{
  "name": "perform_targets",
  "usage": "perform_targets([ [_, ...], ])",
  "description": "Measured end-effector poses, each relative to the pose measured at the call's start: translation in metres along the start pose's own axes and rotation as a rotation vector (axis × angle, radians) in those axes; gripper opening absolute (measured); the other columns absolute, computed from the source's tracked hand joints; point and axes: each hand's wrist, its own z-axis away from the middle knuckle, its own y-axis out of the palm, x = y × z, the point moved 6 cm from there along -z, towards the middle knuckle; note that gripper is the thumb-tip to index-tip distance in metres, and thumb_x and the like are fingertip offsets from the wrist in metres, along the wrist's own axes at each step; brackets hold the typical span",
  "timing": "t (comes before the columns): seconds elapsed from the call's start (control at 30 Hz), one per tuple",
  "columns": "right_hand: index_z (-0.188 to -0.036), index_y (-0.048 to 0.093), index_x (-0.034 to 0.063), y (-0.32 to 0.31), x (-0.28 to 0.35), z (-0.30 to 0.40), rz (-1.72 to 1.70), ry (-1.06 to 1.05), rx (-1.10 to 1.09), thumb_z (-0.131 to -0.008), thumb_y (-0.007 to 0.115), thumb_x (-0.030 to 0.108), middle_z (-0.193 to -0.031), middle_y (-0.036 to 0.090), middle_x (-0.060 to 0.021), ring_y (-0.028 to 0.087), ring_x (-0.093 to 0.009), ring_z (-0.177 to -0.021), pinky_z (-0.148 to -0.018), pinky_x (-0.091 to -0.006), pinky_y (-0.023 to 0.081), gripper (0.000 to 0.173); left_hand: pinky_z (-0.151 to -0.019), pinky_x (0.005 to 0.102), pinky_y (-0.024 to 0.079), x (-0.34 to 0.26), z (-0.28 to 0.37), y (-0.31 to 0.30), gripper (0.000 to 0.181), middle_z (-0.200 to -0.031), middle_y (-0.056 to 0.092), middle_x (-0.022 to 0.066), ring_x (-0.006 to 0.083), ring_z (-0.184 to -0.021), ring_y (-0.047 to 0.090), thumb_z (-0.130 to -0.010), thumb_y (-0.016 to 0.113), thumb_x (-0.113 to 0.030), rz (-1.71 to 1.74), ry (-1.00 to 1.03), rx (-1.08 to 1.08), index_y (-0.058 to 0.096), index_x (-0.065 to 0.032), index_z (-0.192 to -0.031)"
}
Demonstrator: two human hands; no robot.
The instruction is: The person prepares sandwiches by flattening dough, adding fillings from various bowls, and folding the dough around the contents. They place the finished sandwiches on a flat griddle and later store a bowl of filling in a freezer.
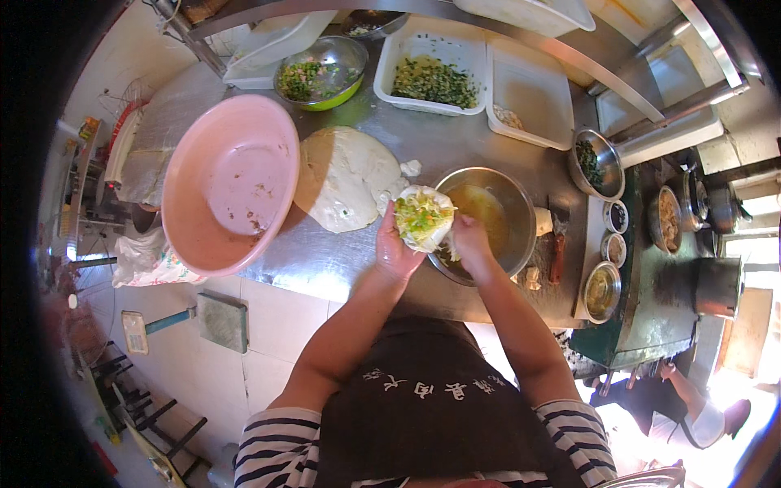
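My left hand cups a flattened piece of white dough, palm up, above the steel table. A heap of shredded vegetable filling, green and pale yellow with orange bits, lies on that dough. Just to its right, my right hand has its fingers curled over a steel bowl. Pale shreds show at the fingertips of the right hand, which partly hides them. Yellowish liquid lies inside the bowl. Left of the bowl, a large slab of soft dough rests on the table, with small lumps at its right edge.
A pink basin stands at the left. Behind are a bowl of chopped greens and white plastic tubs. A red-handled scraper and small seasoning bowls sit at the right. Beyond the stove, a person is at lower right.
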Motion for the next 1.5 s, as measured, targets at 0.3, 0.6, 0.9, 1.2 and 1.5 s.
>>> perform_targets([
  [0.3, -0.103, 0.053, -0.0016, -0.005, 0.162, 0.086, 0.634, -0.876, -0.132, -0.085, 0.052, 0.007, -0.097, 0.059, -0.0190, 0.060, -0.032, -0.085, -0.071, -0.0383, 0.048, 0.020, -0.101, 0.0414, 0.035, 0.026, -0.004, 0.022, 0.047, -0.124, 0.053, 0.0125, 0.0267, -0.116, 0.050, -0.094, 0.038, -0.039, -0.075, -0.148, 0.049, 0.049, -0.0032, -0.122],
  [0.6, -0.089, 0.064, 0.0015, -0.014, 0.168, 0.096, 0.596, -0.826, -0.226, -0.079, 0.057, 0.005, -0.091, 0.064, -0.0160, 0.061, -0.030, -0.084, -0.073, -0.0362, 0.049, 0.012, -0.099, 0.0421, 0.038, 0.038, -0.010, 0.018, 0.044, -0.122, 0.054, 0.0129, 0.0266, -0.114, 0.050, -0.095, 0.038, -0.037, -0.024, -0.189, 0.014, 0.049, -0.0036, -0.121],
  [0.9, -0.096, 0.063, 0.0008, -0.080, 0.037, -0.015, 0.620, -0.267, -0.258, -0.078, 0.058, 0.006, -0.098, 0.061, -0.0191, 0.060, -0.035, -0.088, -0.079, -0.0391, 0.048, 0.020, -0.104, 0.0475, 0.031, 0.016, -0.008, 0.014, 0.047, -0.125, 0.052, 0.0149, 0.0323, -0.119, 0.046, -0.092, 0.043, -0.039, -0.049, -0.131, -0.017, 0.050, -0.0038, -0.122],
  [1.2, -0.098, 0.057, 0.0021, -0.006, 0.001, -0.044, 0.972, -0.422, -0.034, -0.082, 0.051, 0.015, -0.094, 0.060, -0.0227, 0.060, -0.038, -0.086, -0.076, -0.0457, 0.048, 0.021, -0.105, 0.0474, 0.030, -0.006, -0.006, -0.001, 0.046, -0.127, 0.051, 0.0142, 0.0318, -0.121, 0.045, -0.093, 0.042, -0.036, 0.016, -0.094, -0.011, 0.050, -0.0033, -0.124],
  [1.5, -0.084, 0.065, 0.0011, 0.015, -0.016, -0.008, 0.724, -0.280, 0.282, -0.081, 0.051, 0.019, -0.082, 0.062, -0.0231, 0.060, -0.039, -0.077, -0.072, -0.0446, 0.048, 0.023, -0.105, 0.0474, 0.029, -0.006, -0.007, -0.009, 0.045, -0.128, 0.050, 0.0142, 0.0317, -0.121, 0.044, -0.093, 0.041, -0.036, -0.004, -0.051, -0.036, 0.050, -0.0035, -0.124],
])
